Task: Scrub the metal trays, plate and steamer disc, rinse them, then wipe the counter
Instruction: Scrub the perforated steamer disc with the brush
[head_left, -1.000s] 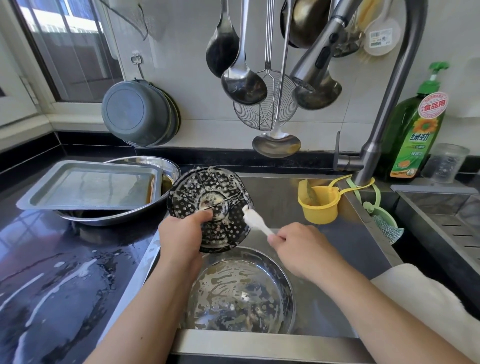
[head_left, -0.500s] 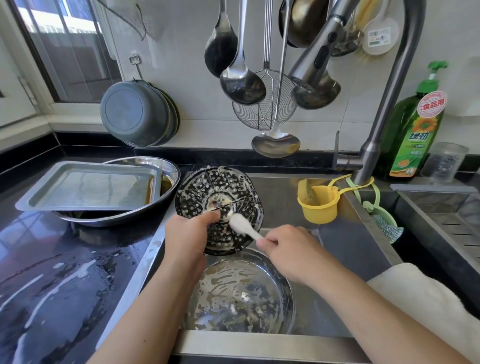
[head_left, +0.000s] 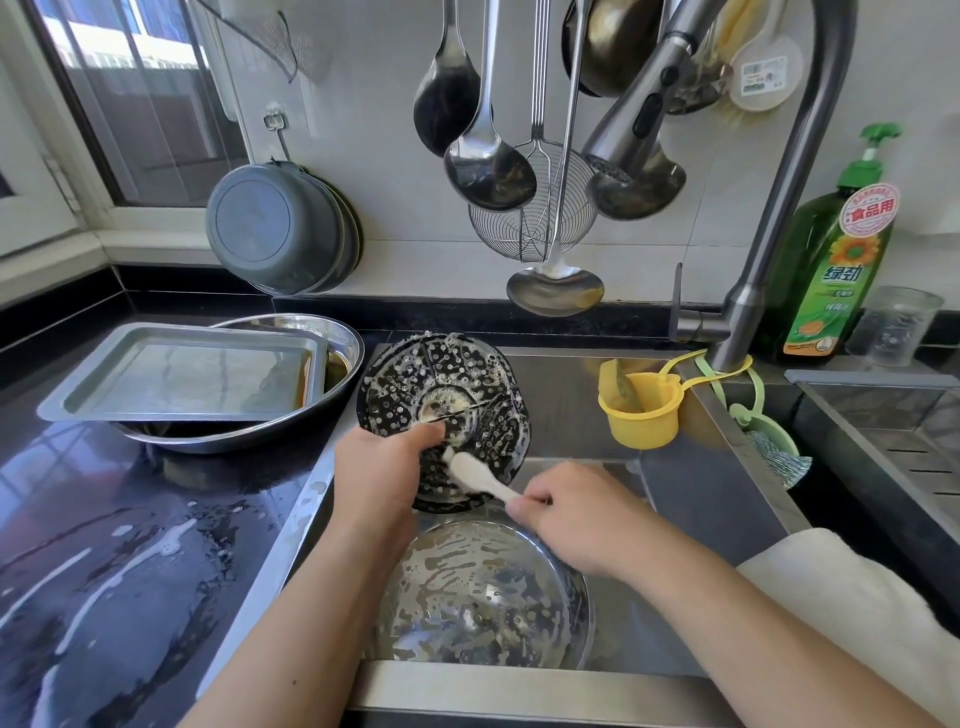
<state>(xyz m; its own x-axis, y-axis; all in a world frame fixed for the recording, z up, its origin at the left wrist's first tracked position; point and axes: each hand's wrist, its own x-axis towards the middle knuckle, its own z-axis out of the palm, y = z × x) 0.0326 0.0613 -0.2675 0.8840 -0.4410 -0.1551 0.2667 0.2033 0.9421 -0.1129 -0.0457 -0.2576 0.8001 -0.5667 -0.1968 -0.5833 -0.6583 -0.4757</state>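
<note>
Steamer disc held above sink plate; tray in bowl left.

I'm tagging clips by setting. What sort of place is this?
Most likely a home kitchen: a steel sink with a faucet, ladles hanging on the tiled wall, and a dish soap bottle.

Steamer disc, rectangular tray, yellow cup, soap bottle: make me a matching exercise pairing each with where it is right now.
Things:
1. steamer disc
2. rectangular tray
3. yellow cup
4. soap bottle

Places:
A. standing behind the faucet, by the wall
B. hanging inside the sink from the faucet base
C. lying across a round metal bowl on the counter
D. held on edge over the sink by the left hand, brush in the right hand

Pairs: 1-D, 2-C, 3-B, 4-A
</note>
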